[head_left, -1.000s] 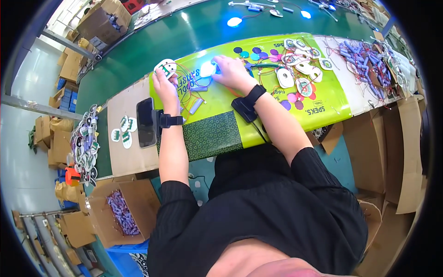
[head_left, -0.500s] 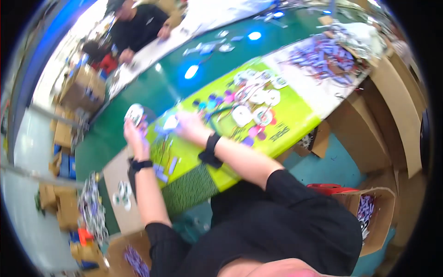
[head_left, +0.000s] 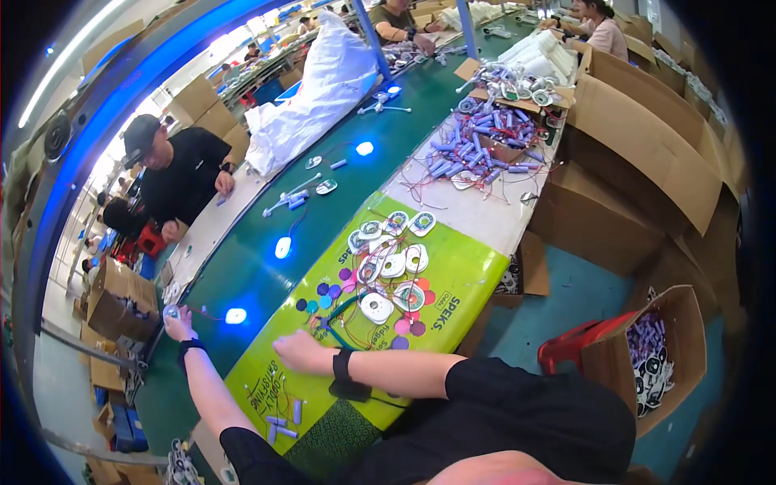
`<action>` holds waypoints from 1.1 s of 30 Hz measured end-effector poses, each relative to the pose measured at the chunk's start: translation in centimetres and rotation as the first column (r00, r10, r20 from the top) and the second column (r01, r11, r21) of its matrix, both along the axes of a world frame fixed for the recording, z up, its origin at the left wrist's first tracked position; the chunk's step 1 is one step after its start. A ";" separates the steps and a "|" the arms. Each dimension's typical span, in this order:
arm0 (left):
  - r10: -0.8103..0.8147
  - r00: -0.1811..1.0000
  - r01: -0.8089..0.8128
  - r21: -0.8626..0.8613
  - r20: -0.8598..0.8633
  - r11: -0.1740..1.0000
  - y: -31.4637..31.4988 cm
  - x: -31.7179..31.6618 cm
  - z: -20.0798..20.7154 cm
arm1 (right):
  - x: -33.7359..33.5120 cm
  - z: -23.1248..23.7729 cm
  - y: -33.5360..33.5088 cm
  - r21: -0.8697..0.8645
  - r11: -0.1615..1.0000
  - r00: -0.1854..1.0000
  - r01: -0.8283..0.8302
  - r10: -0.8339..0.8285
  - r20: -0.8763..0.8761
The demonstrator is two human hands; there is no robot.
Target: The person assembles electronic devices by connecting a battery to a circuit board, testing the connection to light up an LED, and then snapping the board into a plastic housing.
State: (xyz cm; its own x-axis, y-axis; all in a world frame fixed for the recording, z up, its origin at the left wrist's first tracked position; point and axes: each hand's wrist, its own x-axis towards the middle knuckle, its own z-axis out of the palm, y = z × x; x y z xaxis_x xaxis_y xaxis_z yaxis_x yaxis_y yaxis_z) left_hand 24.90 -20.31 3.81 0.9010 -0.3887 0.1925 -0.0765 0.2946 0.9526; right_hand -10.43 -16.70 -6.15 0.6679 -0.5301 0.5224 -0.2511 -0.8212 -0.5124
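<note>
At the left, my left hand [head_left: 181, 326] reaches over the green conveyor belt [head_left: 263, 234], its fingers closed on a small pale piece I cannot make out. A thin wire runs from beside that hand to a white module with a lit blue-white light [head_left: 235, 316] on the belt. My right hand [head_left: 301, 353] is curled over the yellow-green printed mat [head_left: 453, 271]; whatever its fingers hold, if anything, is hidden. Beyond it on the mat lie several white oval modules [head_left: 377, 308] with thin red wires. Several purple cylindrical batteries [head_left: 282, 423] lie at the mat's near left.
A heap of wired purple batteries [head_left: 485, 145] covers the table beyond the mat. More lit modules [head_left: 282, 247] lie along the belt. Across it sits a co-worker [head_left: 182, 166] beside a large white sack [head_left: 311, 97]. Cardboard boxes [head_left: 647, 153] stand at the right, one on a red stool [head_left: 570, 347].
My left hand, earlier showing a white round module, has moved left and outward over the belt. My right hand has drawn back toward me on the mat. The whole view has shifted.
</note>
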 end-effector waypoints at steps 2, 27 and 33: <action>0.058 0.994 -0.068 -0.104 -0.097 0.992 -1.5 2.6 -0.7 | 0.2 -0.3 -0.3 -0.023 1.000 1.000 0.010 -0.009 0.022; 0.317 0.934 -0.161 0.599 -0.164 0.784 6.0 11.5 -5.0 | -1.2 1.7 0.3 0.017 0.992 0.981 -0.122 0.123 -0.150; 0.153 0.981 -0.063 0.559 -0.116 0.827 6.5 11.5 -4.5 | -1.6 1.2 0.2 0.001 0.991 0.980 -0.136 0.135 -0.149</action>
State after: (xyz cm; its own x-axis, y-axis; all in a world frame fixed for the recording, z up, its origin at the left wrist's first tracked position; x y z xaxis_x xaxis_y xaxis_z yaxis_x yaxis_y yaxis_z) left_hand 36.42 -13.85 -0.64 0.9435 -0.2878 -0.1642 0.0795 -0.2843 0.9554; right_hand -12.01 -16.55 -4.97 0.8036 -0.4250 0.4166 -0.2095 -0.8572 -0.4705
